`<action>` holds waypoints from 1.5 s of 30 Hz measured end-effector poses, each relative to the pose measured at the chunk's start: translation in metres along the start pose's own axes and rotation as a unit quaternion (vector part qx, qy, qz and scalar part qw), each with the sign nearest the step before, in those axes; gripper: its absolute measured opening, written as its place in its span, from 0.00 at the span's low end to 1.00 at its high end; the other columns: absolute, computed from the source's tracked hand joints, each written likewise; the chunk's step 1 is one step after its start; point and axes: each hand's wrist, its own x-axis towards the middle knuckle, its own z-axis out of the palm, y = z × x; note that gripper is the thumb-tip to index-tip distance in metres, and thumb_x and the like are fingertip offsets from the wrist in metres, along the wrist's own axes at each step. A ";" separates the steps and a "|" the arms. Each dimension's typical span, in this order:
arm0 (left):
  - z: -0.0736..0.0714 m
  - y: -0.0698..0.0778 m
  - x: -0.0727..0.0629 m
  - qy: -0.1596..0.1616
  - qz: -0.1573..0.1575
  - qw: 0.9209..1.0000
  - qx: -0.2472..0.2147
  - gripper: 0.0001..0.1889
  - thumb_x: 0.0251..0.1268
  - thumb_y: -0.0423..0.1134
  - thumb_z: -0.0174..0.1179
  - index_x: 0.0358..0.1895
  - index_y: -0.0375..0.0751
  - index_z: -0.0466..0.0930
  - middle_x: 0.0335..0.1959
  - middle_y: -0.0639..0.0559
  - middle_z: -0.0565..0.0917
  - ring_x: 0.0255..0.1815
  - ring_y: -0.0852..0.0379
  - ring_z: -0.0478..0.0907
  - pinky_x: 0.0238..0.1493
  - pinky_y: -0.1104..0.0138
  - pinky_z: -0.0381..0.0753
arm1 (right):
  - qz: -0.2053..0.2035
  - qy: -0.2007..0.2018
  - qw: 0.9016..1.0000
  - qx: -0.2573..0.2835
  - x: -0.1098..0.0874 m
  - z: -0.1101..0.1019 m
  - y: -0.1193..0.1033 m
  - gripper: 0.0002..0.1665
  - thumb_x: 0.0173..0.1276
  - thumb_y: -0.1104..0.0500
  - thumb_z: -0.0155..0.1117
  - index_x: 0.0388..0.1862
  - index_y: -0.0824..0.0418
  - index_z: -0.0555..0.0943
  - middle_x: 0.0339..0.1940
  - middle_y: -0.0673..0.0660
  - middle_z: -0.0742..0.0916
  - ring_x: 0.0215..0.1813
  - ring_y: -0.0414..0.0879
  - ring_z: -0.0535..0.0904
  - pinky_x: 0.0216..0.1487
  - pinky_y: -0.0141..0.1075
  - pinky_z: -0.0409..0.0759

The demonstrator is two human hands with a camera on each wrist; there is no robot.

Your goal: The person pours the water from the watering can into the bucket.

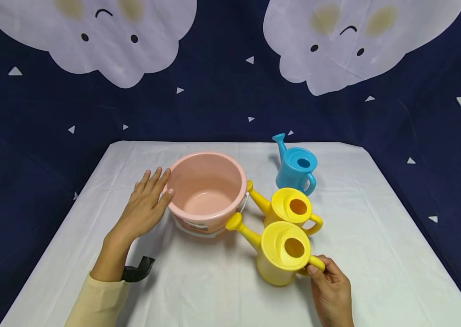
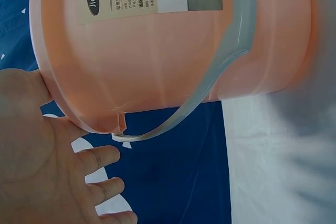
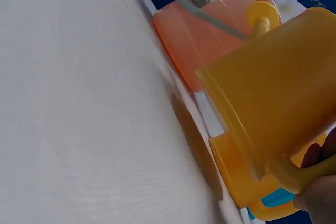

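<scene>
While our left hand [image 1: 144,206], fingers spread, touches the bucket [image 1: 207,171] at mid-frame, our right hand [image 1: 333,290] pinches the front yellow watering can [image 1: 270,256] at lower center, clear of the table [image 1: 197,290]; we seem to be positioning it, likely needing a steady lowering next.

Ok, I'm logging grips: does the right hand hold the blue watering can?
No, the right hand holds the front yellow watering can by its handle.

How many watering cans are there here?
3: one yellow watering can held by the right hand, a second yellow can just beyond it, and a blue can farthest back.
</scene>
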 end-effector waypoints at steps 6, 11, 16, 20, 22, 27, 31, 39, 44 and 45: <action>-0.001 0.000 0.000 0.001 0.000 1.000 0.003 0.32 0.74 0.60 0.32 0.76 0.54 0.43 0.78 0.45 0.44 0.79 0.43 0.30 0.73 0.39 0.35 | -0.021 -0.034 0.999 -0.009 0.001 0.002 -0.007 0.18 0.65 0.80 0.47 0.42 0.66 0.81 0.38 0.52 0.84 0.42 0.39 0.81 0.46 0.28 0.81; -0.002 0.000 -0.001 0.002 0.001 1.000 0.003 0.32 0.74 0.60 0.32 0.76 0.54 0.43 0.78 0.45 0.44 0.79 0.43 0.30 0.73 0.39 0.34 | -0.026 -0.050 0.998 -0.018 0.004 0.004 -0.017 0.17 0.66 0.80 0.46 0.42 0.67 0.80 0.40 0.52 0.82 0.44 0.39 0.79 0.48 0.28 0.79; -0.003 0.001 -0.003 0.001 0.003 1.000 0.002 0.32 0.74 0.60 0.32 0.76 0.53 0.43 0.78 0.44 0.44 0.79 0.43 0.30 0.73 0.39 0.34 | -0.013 -0.036 0.998 -0.047 0.007 0.005 -0.025 0.17 0.66 0.79 0.47 0.41 0.66 0.80 0.40 0.52 0.81 0.43 0.39 0.79 0.48 0.27 0.80; -0.003 0.000 -0.002 0.000 0.004 1.000 0.004 0.32 0.74 0.60 0.32 0.76 0.54 0.43 0.78 0.45 0.44 0.79 0.43 0.30 0.73 0.39 0.34 | 0.006 -0.015 0.998 -0.069 0.009 0.004 -0.031 0.18 0.67 0.78 0.47 0.40 0.63 0.81 0.39 0.51 0.81 0.43 0.38 0.79 0.48 0.27 0.79; -0.002 0.000 -0.002 0.001 0.004 1.000 0.005 0.32 0.74 0.61 0.32 0.76 0.54 0.43 0.78 0.46 0.44 0.79 0.43 0.30 0.73 0.39 0.35 | 0.008 -0.014 0.997 -0.071 0.010 0.002 -0.034 0.18 0.67 0.78 0.46 0.41 0.64 0.81 0.39 0.51 0.81 0.43 0.38 0.79 0.48 0.27 0.79; -0.002 0.000 -0.002 0.004 0.003 1.000 0.004 0.32 0.74 0.60 0.32 0.76 0.54 0.43 0.78 0.46 0.45 0.79 0.43 0.31 0.73 0.39 0.35 | -0.014 -0.038 0.997 -0.065 0.015 0.000 -0.041 0.18 0.68 0.78 0.44 0.43 0.65 0.80 0.39 0.52 0.82 0.44 0.40 0.79 0.48 0.28 0.80; -0.001 -0.001 -0.001 0.005 0.002 1.000 0.006 0.32 0.74 0.61 0.32 0.76 0.54 0.43 0.78 0.45 0.45 0.79 0.43 0.31 0.73 0.40 0.35 | -0.034 -0.056 0.997 -0.030 0.019 -0.001 -0.046 0.19 0.69 0.79 0.42 0.45 0.68 0.79 0.40 0.53 0.83 0.44 0.41 0.80 0.48 0.29 0.80; -0.001 -0.001 0.000 0.004 0.002 1.000 0.007 0.33 0.74 0.60 0.32 0.76 0.53 0.43 0.78 0.45 0.45 0.79 0.43 0.31 0.73 0.39 0.35 | -0.041 -0.074 0.996 -0.003 0.025 0.000 -0.053 0.21 0.69 0.79 0.40 0.46 0.68 0.80 0.39 0.54 0.84 0.43 0.42 0.80 0.48 0.30 0.80; -0.001 -0.001 0.000 0.003 0.001 1.000 0.007 0.33 0.74 0.61 0.32 0.76 0.53 0.43 0.78 0.45 0.45 0.79 0.43 0.31 0.73 0.39 0.35 | -0.056 -0.117 0.991 0.041 0.027 0.001 -0.055 0.20 0.69 0.81 0.38 0.48 0.74 0.77 0.41 0.58 0.83 0.44 0.45 0.80 0.49 0.32 0.80; -0.001 -0.001 0.000 0.003 0.002 1.000 0.007 0.33 0.74 0.60 0.32 0.76 0.53 0.43 0.78 0.44 0.45 0.79 0.43 0.31 0.73 0.39 0.35 | -0.059 -0.121 0.990 0.040 0.028 0.001 -0.056 0.20 0.69 0.81 0.38 0.48 0.74 0.77 0.41 0.58 0.83 0.44 0.45 0.81 0.49 0.33 0.81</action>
